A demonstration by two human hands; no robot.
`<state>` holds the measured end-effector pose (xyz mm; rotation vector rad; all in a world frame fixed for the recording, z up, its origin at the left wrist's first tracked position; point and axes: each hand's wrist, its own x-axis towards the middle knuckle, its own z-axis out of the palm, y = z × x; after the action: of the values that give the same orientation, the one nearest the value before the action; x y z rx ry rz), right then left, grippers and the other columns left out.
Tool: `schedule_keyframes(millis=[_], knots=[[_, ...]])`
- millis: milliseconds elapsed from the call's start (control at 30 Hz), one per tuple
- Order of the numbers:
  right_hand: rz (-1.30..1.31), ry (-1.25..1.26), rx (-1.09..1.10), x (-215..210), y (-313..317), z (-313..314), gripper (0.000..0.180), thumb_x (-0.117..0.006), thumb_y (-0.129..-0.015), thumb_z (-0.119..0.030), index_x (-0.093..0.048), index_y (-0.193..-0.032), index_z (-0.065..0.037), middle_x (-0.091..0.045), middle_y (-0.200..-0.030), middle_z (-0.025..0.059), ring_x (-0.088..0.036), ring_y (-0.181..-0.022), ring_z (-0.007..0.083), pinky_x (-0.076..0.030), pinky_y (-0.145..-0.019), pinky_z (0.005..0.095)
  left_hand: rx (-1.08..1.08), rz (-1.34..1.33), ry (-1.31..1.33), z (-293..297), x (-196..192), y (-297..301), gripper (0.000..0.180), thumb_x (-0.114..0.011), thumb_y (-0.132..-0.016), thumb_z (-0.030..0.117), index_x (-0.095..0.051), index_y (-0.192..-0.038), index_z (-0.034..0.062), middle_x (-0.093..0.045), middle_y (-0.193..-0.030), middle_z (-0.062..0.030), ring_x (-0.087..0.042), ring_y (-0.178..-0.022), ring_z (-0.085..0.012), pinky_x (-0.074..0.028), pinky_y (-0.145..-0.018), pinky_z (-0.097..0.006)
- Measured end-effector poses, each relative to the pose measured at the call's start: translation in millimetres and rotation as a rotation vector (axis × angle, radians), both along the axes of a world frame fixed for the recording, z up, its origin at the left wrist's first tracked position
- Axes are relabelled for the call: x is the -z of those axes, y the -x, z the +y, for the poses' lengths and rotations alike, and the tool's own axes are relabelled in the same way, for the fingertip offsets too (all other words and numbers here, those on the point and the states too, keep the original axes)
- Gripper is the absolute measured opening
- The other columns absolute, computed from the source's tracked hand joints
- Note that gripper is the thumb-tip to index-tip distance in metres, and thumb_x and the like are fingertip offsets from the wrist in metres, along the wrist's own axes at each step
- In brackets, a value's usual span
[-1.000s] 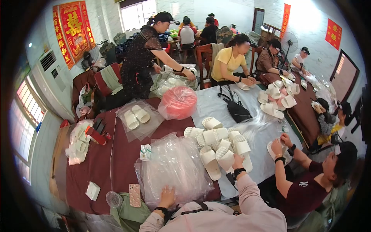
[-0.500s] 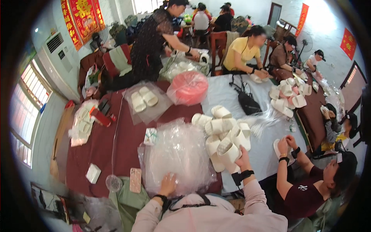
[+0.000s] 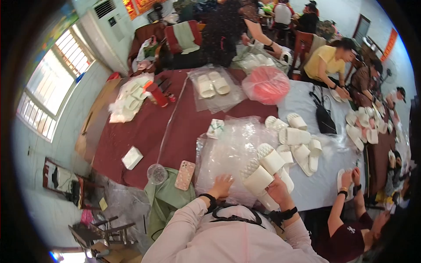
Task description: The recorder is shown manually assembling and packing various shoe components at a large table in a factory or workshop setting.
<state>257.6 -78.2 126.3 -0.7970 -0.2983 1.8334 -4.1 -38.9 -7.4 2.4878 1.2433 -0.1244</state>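
Observation:
A pair of white slide slippers with woven-textured insoles is gripped in my right hand, its fingers wrapped at the near end. They are held over the right side of a stack of clear plastic bags. My left hand lies on the near edge of that stack, palm down with fingers spread. Just right of the bags, more white slippers form a loose pile on the pale blue cover. A small white packet with green marks rests on the far left corner of the bags.
On the dark red cloth are a white box, a phone in a pink case, a clear round cup, bagged slippers and a pink-red wrapped bundle. Co-workers' hands handle slippers at right.
My right hand has lifted the slippers off the pile and brought them left, over the bags. The left hand stays on the bags. The whole view has turned left.

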Motion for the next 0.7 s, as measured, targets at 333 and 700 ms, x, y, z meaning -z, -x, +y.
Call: schedule_keyframes(millis=[333,700], knots=[[-0.483,0.004,-0.091,103,28,15,0.08,-0.046,-0.071,0.011,-0.017,-0.139,-0.019,-0.046,-0.121,0.0116,-0.054,-0.1,0.0226,-0.046,-0.079,0.0339,-0.062,-0.053,0.169,10,-7,20,0.05,-0.052,-0.08,0.023,-0.045,-0.127,0.0118,-0.023,-0.14,-0.0234,-0.023,-0.129,-0.0386,-0.023,-0.104,-0.048],[-1.775,-0.181,0.03,161,25,25,0.031,-0.057,-0.066,-0.012,-0.062,-0.097,-0.007,-0.058,-0.089,0.0183,-0.055,-0.083,0.0369,-0.045,-0.074,0.0437,0.062,-0.146,0.028,27,18,33,0.032,-0.043,-0.087,0.021,-0.053,-0.114,0.0092,-0.044,-0.125,-0.0182,-0.043,-0.114,-0.0344,-0.038,-0.091,-0.046]])
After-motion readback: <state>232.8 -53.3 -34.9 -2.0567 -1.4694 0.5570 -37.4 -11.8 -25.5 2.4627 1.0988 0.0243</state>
